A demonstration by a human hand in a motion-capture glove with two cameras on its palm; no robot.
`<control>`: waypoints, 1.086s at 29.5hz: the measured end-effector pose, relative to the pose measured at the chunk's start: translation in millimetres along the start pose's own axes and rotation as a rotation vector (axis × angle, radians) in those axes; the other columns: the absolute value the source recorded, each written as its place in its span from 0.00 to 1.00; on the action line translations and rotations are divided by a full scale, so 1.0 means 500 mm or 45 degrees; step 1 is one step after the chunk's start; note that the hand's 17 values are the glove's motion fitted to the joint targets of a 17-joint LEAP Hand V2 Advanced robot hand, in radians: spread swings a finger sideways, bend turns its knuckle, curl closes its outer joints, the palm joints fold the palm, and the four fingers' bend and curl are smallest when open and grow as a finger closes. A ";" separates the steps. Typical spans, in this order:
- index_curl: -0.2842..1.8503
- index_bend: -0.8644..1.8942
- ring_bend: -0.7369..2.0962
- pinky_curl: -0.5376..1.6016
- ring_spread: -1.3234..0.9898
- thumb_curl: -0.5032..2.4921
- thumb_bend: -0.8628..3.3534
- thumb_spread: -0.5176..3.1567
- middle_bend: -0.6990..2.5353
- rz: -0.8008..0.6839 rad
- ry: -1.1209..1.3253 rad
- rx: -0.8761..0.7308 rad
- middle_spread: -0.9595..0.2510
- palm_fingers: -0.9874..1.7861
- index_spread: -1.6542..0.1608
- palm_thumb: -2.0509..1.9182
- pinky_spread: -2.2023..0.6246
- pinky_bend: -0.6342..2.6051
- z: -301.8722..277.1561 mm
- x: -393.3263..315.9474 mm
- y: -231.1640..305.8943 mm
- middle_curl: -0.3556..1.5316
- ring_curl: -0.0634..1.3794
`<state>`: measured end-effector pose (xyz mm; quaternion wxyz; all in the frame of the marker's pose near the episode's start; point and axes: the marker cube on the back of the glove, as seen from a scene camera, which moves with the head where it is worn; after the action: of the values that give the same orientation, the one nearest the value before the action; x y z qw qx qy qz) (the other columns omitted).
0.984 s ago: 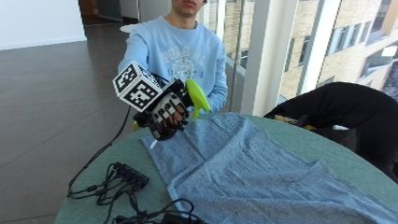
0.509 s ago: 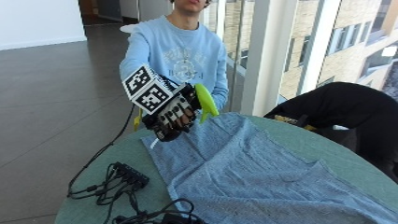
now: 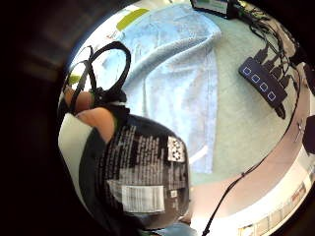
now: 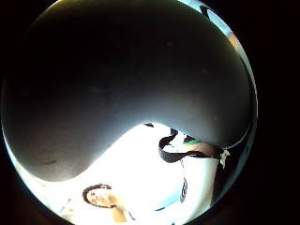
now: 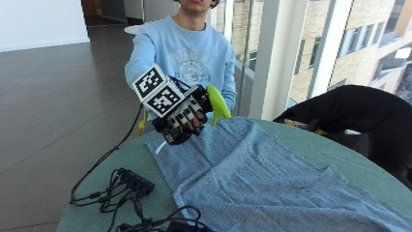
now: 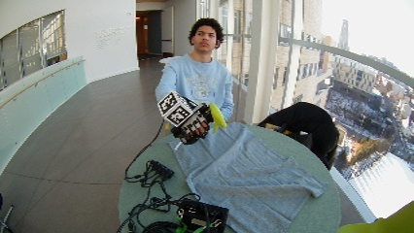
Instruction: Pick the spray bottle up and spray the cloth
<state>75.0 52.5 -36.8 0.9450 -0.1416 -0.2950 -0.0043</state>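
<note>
Up a touch and slightly nearer the person's chest goes the black-gloved right hand (image 5: 183, 118) compared with half a second back, fingers curled round the dark plastic spray bottle with the lime-green head (image 5: 217, 104). It's held high above the far edge of the rumpled light-blue cloth (image 5: 270, 183), nozzle seemingly angled down toward it, probably lining up the spray. Plenty of open cloth lies ahead; the black cabled hub (image 5: 133, 180) sits beside it on the green round worktop (image 5: 122, 166).

Person (image 5: 186, 53) in lt-blue sweatshirt w/ chest print; black glove on right hand (image 5: 183, 118).
</note>
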 end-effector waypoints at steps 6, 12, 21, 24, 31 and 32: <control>0.35 0.37 0.44 0.38 0.54 0.32 0.20 0.43 0.37 0.001 0.015 -0.005 0.74 0.78 0.79 0.73 0.82 0.25 0.001 -0.002 -0.003 0.44 0.32; 0.35 0.37 0.44 0.39 0.54 0.32 0.20 0.43 0.37 0.006 0.015 -0.019 0.74 0.78 0.79 0.73 0.82 0.25 0.006 -0.004 -0.002 0.44 0.32; 0.35 0.37 0.44 0.39 0.54 0.32 0.20 0.43 0.37 -0.013 -0.001 -0.023 0.74 0.78 0.79 0.73 0.82 0.25 0.012 -0.013 -0.003 0.44 0.32; 0.35 0.37 0.44 0.39 0.54 0.32 0.20 0.43 0.37 -0.027 0.000 -0.028 0.74 0.78 0.79 0.73 0.82 0.25 0.017 -0.021 -0.002 0.44 0.32; 0.35 0.37 0.44 0.39 0.54 0.32 0.20 0.43 0.37 -0.059 -0.023 -0.036 0.74 0.78 0.79 0.73 0.82 0.25 0.031 -0.039 -0.006 0.44 0.32; 0.35 0.37 0.44 0.39 0.54 0.32 0.20 0.43 0.37 -0.060 -0.014 -0.042 0.74 0.78 0.79 0.73 0.82 0.25 0.034 -0.042 -0.006 0.44 0.32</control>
<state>47.9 52.8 -34.4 0.9405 -0.1500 -0.3035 -0.0307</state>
